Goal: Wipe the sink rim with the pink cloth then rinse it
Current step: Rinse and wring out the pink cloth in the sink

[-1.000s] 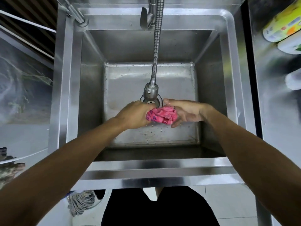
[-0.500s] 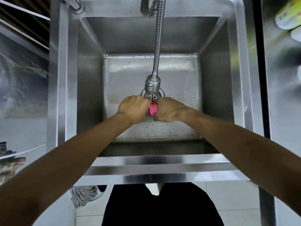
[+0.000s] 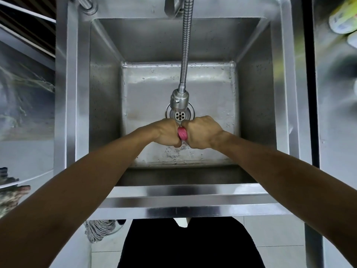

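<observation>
The pink cloth (image 3: pixel 182 133) is twisted into a tight roll, and only a short band of it shows between my fists. My left hand (image 3: pixel 166 133) and my right hand (image 3: pixel 202 132) both grip it, knuckles almost touching, low inside the steel sink just in front of the drain (image 3: pixel 180 115). Water drips from the cloth onto the basin floor. The sink rim (image 3: pixel 173 207) runs shiny along the near edge, under my forearms.
A flexible steel faucet hose with its spray head (image 3: pixel 179 100) hangs over the drain, just beyond my hands. A mop head (image 3: pixel 98 230) hangs below the sink at left. Bottles (image 3: pixel 343 18) lie on the steel counter at far right.
The loose cloth got bunched between both hands and wrung into a tight roll. My right hand went from flat against it to a closed fist, and water now drips from it.
</observation>
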Demonstrator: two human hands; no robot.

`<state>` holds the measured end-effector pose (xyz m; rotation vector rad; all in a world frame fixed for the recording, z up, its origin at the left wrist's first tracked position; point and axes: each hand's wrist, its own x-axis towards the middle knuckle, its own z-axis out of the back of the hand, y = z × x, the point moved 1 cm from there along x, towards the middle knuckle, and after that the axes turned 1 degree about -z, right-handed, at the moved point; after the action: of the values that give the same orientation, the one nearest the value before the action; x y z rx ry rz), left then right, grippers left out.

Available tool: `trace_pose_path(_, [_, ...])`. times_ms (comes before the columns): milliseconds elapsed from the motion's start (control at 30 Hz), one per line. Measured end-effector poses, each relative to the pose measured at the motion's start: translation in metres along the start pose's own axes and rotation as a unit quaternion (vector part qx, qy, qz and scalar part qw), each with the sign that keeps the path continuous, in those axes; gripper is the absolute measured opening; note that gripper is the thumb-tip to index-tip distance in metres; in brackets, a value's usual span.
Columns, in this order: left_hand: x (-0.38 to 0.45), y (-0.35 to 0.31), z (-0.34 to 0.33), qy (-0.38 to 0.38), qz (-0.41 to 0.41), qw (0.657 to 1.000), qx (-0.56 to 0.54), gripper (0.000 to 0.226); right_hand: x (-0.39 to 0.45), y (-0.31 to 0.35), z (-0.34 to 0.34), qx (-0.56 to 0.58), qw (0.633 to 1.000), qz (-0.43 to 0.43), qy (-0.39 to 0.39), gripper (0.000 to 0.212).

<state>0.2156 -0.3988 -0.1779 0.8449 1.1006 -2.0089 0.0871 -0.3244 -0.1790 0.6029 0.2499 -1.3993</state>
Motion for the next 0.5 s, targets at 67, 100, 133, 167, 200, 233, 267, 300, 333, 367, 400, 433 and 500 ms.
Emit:
trace_pose_path(67, [0.003, -0.001, -0.001, -0.002, -0.007, 1.0, 0.002, 0.021, -0.002, -0.003, 0.002, -0.004, 1.0, 0.0, -0.009, 0.032])
trace_pose_path(100, [0.004, -0.002, -0.001, -0.012, -0.013, 1.0, 0.016, 0.019, -0.004, -0.004, 0.001, -0.004, 1.0, -0.007, -0.015, 0.032])
trace_pose_path(133, [0.004, -0.002, -0.002, -0.023, -0.024, 0.999, 0.033, 0.017, -0.007, -0.005, 0.001, -0.001, 1.0, -0.016, -0.02, 0.032])
trace_pose_path(167, [0.004, -0.001, -0.002, -0.024, -0.032, 0.998, 0.04, 0.013, -0.009, -0.005, 0.001, 0.005, 1.0, -0.021, -0.021, 0.031])
trace_pose_path(200, [0.003, -0.001, -0.002, -0.016, -0.039, 0.998, 0.037, 0.009, -0.012, -0.005, 0.001, 0.013, 0.999, -0.024, -0.02, 0.031])
trace_pose_path(233, [0.002, 0.0, 0.0, -0.002, -0.043, 0.999, 0.026, 0.012, -0.015, -0.005, 0.0, 0.023, 0.999, -0.03, -0.02, 0.034])
trace_pose_path(267, [0.001, 0.001, 0.001, 0.006, -0.049, 0.999, 0.013, 0.015, -0.019, -0.004, 0.0, 0.037, 0.998, -0.038, -0.02, 0.039])
trace_pose_path(300, [0.0, 0.002, 0.003, 0.014, -0.053, 0.999, -0.001, 0.017, -0.021, -0.004, 0.002, 0.057, 0.997, -0.048, -0.013, 0.048])
trace_pose_path(333, [0.0, 0.004, 0.005, 0.022, -0.054, 0.998, -0.02, 0.018, -0.024, -0.004, 0.006, 0.088, 0.994, -0.057, 0.004, 0.058])
trace_pose_path(367, [-0.001, 0.004, 0.007, 0.034, -0.047, 0.997, -0.044, 0.019, -0.027, -0.005, 0.011, 0.135, 0.988, -0.068, 0.044, 0.066])
trace_pose_path(400, [-0.002, 0.003, 0.007, 0.039, -0.045, 0.997, -0.056, 0.019, -0.028, -0.007, 0.017, 0.205, 0.971, -0.074, 0.1, 0.07])
trace_pose_path(433, [-0.003, 0.002, 0.007, 0.029, -0.054, 0.997, -0.04, 0.016, -0.028, -0.01, 0.023, 0.292, 0.94, -0.068, 0.163, 0.067])
trace_pose_path(500, [-0.01, -0.001, 0.008, -0.039, -0.092, 0.993, 0.058, 0.012, -0.026, -0.022, 0.033, 0.453, 0.845, -0.063, 0.278, 0.048])
